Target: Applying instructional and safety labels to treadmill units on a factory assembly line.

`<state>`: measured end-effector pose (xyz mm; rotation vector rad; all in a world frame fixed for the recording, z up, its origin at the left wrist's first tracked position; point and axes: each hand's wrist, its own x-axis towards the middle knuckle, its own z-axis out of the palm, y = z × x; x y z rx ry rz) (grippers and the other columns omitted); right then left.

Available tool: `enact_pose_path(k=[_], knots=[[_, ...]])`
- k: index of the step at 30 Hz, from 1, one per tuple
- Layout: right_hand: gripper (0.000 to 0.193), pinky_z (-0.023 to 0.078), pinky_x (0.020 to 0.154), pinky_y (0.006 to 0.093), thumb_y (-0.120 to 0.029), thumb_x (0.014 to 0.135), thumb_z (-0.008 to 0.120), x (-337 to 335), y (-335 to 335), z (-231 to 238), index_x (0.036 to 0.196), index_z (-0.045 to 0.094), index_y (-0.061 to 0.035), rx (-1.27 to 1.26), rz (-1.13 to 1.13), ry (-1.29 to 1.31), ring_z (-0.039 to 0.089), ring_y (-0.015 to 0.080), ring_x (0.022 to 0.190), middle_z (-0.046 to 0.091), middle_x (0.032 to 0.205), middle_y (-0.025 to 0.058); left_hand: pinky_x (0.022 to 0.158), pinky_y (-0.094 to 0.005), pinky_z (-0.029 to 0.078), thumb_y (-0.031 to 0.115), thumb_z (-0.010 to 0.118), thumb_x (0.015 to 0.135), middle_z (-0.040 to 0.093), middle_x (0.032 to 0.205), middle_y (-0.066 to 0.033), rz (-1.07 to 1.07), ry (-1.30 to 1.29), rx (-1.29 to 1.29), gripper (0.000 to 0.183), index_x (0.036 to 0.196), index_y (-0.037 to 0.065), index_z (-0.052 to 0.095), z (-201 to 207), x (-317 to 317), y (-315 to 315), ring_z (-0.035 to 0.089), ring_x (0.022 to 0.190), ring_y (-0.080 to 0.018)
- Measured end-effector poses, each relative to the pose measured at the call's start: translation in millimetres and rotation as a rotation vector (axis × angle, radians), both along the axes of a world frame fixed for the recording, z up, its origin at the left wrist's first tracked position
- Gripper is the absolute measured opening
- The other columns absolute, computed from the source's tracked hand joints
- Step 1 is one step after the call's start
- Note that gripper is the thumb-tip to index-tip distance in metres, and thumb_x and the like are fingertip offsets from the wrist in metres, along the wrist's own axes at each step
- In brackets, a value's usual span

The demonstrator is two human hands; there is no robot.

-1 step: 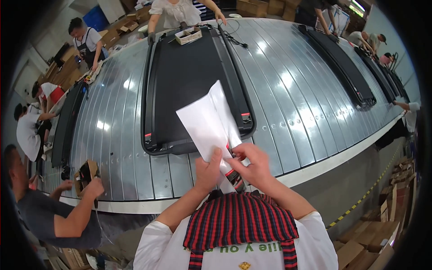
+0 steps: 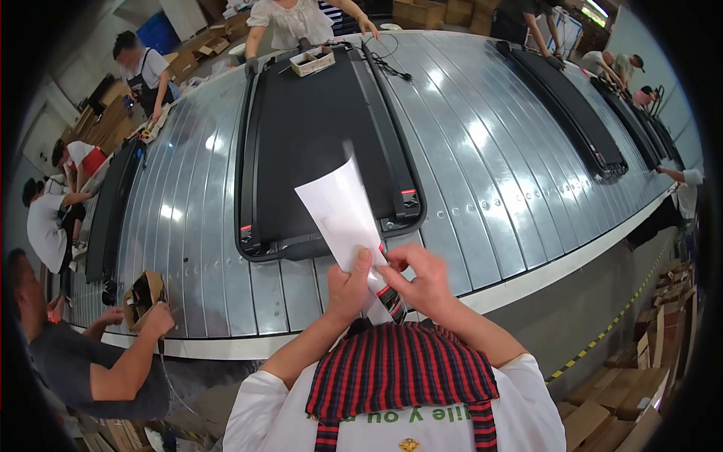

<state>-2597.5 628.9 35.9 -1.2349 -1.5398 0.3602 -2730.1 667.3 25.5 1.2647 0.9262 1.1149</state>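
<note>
Some white paper (image 2: 337,209) is pinched by the left hand (image 2: 349,290), thumb on top, at the frame's centre; at its right edge, the right hand (image 2: 423,280) is curled, whether pinching cannot be told.

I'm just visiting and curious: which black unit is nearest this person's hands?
The middle unit, just beyond the left hand and right hand, with a small box on its far end. The left unit and the right units lie farther off.
</note>
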Motion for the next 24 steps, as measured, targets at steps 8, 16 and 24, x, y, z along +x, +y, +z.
enact_pose_path(k=[8,16,24], knots=[[0.009,0.045,0.055,0.0241,-0.002,0.076,0.06,6,-8,4,0.084,0.057,0.0013,-0.109,0.083,0.13,0.057,0.0142,0.062,0.059,0.074,0.0099,0.063,-0.0247,0.042,0.033,0.048,0.087,0.058,0.079,-0.0041,-0.108,0.069,0.019,0.036,0.089,-0.001,0.058,1,-3,2,0.052,0.073,-0.0096],[0.006,0.044,0.056,0.0234,-0.003,0.081,0.054,-5,3,-14,0.083,0.057,0.0021,-0.184,0.023,0.206,0.055,0.0105,0.062,0.057,0.069,0.0048,0.062,-0.0255,0.042,0.029,0.047,0.088,0.059,0.075,-0.005,-0.048,0.076,0.111,0.033,0.087,-0.002,0.058,-2,-22,17,0.052,0.07,-0.0104],[0.011,0.046,0.055,0.0303,-0.007,0.074,0.056,-24,33,16,0.084,0.054,-0.0038,0.288,-0.237,-0.464,0.055,0.0214,0.066,0.053,0.074,0.0109,0.057,-0.0262,0.041,0.033,0.054,0.084,0.057,0.065,0.0,-0.175,0.236,-0.048,0.036,0.077,-0.002,0.06,-23,-32,59,0.047,0.061,-0.0066]])
